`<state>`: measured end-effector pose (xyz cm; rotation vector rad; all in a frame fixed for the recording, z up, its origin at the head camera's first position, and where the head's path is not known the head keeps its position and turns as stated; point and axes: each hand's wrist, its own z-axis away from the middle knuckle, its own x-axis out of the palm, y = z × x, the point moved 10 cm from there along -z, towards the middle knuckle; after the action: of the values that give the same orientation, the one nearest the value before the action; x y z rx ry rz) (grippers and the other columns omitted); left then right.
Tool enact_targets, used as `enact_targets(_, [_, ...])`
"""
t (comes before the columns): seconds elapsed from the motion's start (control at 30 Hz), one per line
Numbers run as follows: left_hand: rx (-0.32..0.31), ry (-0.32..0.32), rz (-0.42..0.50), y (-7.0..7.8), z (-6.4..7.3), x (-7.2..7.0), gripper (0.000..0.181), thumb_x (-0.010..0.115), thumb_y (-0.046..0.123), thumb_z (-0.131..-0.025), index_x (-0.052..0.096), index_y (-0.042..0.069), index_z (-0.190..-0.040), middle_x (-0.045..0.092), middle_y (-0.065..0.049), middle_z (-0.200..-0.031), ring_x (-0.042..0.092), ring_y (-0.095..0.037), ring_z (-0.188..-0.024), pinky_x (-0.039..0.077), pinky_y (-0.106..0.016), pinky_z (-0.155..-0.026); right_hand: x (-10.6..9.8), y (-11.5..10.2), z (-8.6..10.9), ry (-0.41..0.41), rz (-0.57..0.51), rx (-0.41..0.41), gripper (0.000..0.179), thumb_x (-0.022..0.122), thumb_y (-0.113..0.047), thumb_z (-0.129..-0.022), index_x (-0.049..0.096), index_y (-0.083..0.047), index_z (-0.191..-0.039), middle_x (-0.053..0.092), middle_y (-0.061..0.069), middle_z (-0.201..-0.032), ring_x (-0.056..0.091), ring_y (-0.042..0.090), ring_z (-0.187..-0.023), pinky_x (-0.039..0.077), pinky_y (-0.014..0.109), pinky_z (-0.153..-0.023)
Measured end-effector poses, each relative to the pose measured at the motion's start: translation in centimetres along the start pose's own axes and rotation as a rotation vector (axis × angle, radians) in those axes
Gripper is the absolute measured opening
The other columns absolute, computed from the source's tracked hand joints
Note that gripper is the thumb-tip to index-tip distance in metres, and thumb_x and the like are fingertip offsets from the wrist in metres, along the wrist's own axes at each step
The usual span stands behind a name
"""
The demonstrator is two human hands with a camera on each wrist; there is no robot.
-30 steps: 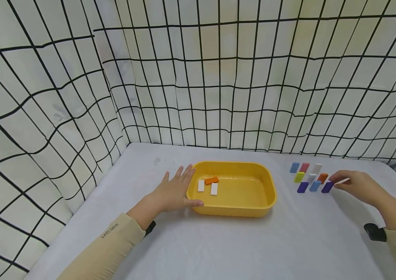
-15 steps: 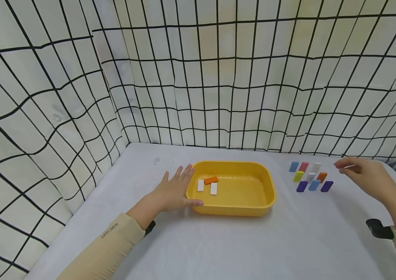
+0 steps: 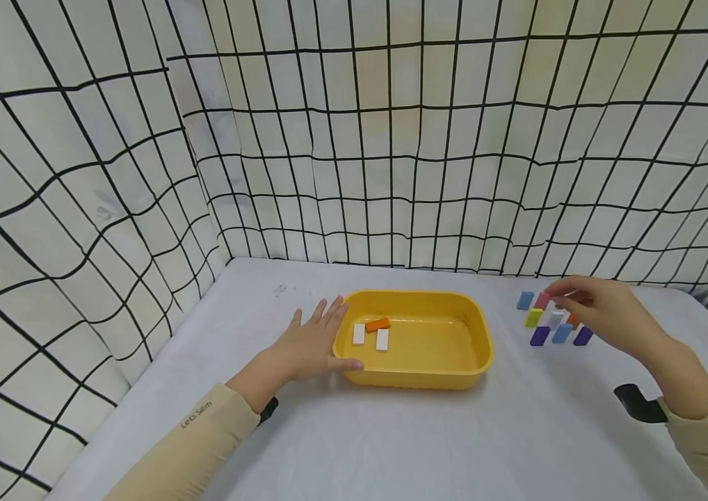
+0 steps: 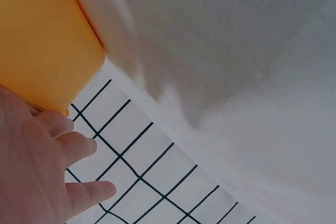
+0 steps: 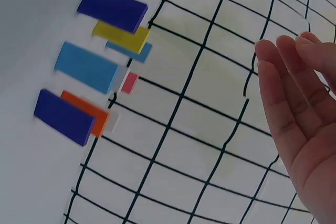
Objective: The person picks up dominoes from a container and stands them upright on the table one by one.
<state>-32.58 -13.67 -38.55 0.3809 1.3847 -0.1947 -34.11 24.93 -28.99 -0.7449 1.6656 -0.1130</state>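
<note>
My left hand (image 3: 307, 348) rests spread on the left rim of a yellow plastic basin (image 3: 416, 380), its fingers straight. Two white dominoes (image 3: 382, 339) and an orange domino (image 3: 377, 324) lie inside the basin. To the right, several coloured dominoes stand upright in rows: purple (image 3: 540, 336) and light blue (image 5: 86, 66) ones in front, a yellow domino (image 3: 533, 318) and an orange one (image 5: 84, 111) behind, then blue (image 3: 525, 300) and red (image 3: 542, 300). My right hand (image 3: 610, 309) hovers over the back rows with relaxed fingers, holding nothing. It covers the back white domino (image 5: 114, 123) in the head view.
A white cloth covers the table (image 3: 391, 445). Black netting (image 3: 366, 174) over white sheeting rises along the back and left edges. Dark straps (image 3: 642, 403) are on both wrists.
My right hand has left the front right purple domino, lifted away, then moved left over the back rows. The left hand and the basin have stayed put.
</note>
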Motion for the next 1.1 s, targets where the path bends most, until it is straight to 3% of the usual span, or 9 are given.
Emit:
enact_targets(0.07, [-0.001, 0.001, 0.001, 0.0, 0.0, 0.0, 0.118, 0.055, 0.08, -0.087, 0.008, 0.005, -0.165, 0.002, -0.009, -0.172, 0.003, -0.035, -0.156, 0.004, -0.068, -0.119, 0.7, -1.1, -0.4, -0.019, -0.02, -0.023, 0.021, 0.064, -0.003, -0.1, 0.069, 0.0, -0.12, 0.073, 0.014, -0.106, 0.069, 0.034, -0.095, 0.058, 0.021, -0.07])
enact_targets(0.27, [-0.001, 0.001, 0.006, 0.0, 0.1, 0.0, 0.117, 0.056, 0.079, -0.087, 0.009, 0.005, -0.165, 0.002, -0.009, -0.172, 0.003, -0.035, -0.156, 0.004, -0.068, -0.119, 3.1, -4.5, -1.4, -0.059, -0.059, -0.114, 0.017, 0.067, -0.001, -0.098, 0.073, -0.003, -0.114, 0.074, 0.009, -0.106, 0.07, 0.028, -0.094, 0.062, 0.036, -0.077])
enact_targets(0.47, [-0.005, 0.0, 0.012, -0.1, 0.1, 0.0, 0.117, 0.057, 0.078, -0.088, 0.008, 0.005, -0.165, 0.002, -0.009, -0.172, 0.003, -0.035, -0.156, 0.004, -0.068, -0.119, 6.0, -7.0, -2.4, -0.101, -0.095, -0.154, 0.016, 0.068, -0.002, -0.098, 0.074, -0.005, -0.112, 0.074, 0.006, -0.106, 0.068, 0.023, -0.093, 0.061, 0.039, -0.081])
enact_targets(0.8, [-0.002, 0.005, 0.012, -0.1, 0.1, 0.0, 0.117, 0.057, 0.079, -0.087, 0.009, 0.005, -0.165, 0.002, -0.008, -0.172, 0.003, -0.035, -0.157, 0.004, -0.068, -0.119, 11.8, -9.0, -4.7, -0.196, -0.11, -0.086, 0.019, 0.07, -0.01, -0.098, 0.074, -0.002, -0.115, 0.072, 0.004, -0.1, 0.066, 0.02, -0.088, 0.061, 0.033, -0.078])
enact_targets(1.1, [-0.007, 0.0, 0.009, -0.2, 0.1, 0.0, 0.117, 0.055, 0.079, -0.087, 0.007, 0.006, -0.165, 0.0, -0.009, -0.172, 0.003, -0.035, -0.156, 0.003, -0.067, -0.119, 16.2, -12.0, -5.7, -0.299, -0.068, -0.096, 0.024, 0.075, -0.01, -0.094, 0.074, -0.004, -0.117, 0.071, 0.0, -0.096, 0.063, 0.018, -0.088, 0.058, 0.031, -0.082])
